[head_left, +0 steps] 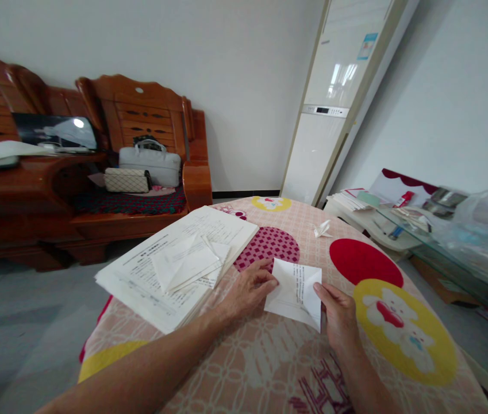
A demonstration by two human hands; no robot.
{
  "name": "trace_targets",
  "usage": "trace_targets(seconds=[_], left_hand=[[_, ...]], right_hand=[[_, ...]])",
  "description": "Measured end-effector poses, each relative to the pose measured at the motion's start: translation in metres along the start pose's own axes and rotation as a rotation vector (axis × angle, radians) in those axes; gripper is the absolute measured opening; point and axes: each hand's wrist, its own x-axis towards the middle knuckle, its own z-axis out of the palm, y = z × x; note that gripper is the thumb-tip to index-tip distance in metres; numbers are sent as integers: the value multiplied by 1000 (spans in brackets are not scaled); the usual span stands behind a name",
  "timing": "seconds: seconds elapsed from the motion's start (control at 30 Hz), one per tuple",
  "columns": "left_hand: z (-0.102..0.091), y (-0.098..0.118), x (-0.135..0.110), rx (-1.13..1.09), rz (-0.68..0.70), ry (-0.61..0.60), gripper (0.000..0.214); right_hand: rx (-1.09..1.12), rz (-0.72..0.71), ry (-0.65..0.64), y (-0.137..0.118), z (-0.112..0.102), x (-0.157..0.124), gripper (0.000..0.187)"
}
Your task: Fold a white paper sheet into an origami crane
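Note:
A square sheet of printed white paper [294, 292] is held just over the patterned tablecloth, with crease lines showing on it. My left hand [253, 287] pinches its left edge between thumb and fingers. On the opposite side, my right hand [337, 306] grips the right edge, thumb on top and fingers partly hidden behind the sheet. Beyond them stands a small folded white paper figure [322, 229]. To the left, several folded paper pieces [189, 261] rest on a thick stack of printed sheets [140, 270].
The tablecloth [244, 351] covers a round-edged table. Behind it on the left is a carved wooden sofa [196, 178] with a grey bag [164, 164] and a quilted purse [126, 180]. A tall air conditioner [312, 144] stands in the corner. At right, a glass shelf [425, 244] carries clutter.

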Motion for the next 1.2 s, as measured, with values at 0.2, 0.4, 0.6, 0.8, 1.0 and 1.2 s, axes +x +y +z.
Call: trace_targets(seconds=[0.2,0.4,0.6,0.8,1.0,1.2], left_hand=[[6,-10,3,-76,-91,-17,19],[-2,-11,3,10,-215,-132,26],[-7,-10,4,150,-216,-209,39],[-7,-12,4,185,-172,-210,40],[-7,-10,4,-77,-174,-120,78],[-10,-9,6,-328,-128,-160,83]], right_hand=[[45,63,-52,0,2,-2,29],[-56,154,-41,-4,1,-1,61],[-430,-43,-129,-11,0,-4,63],[-511,-107,-136,-3,-3,-3,47],[-292,-56,-102,-7,-3,-2,69],[-106,133,-111,-14,-4,-1,60]])
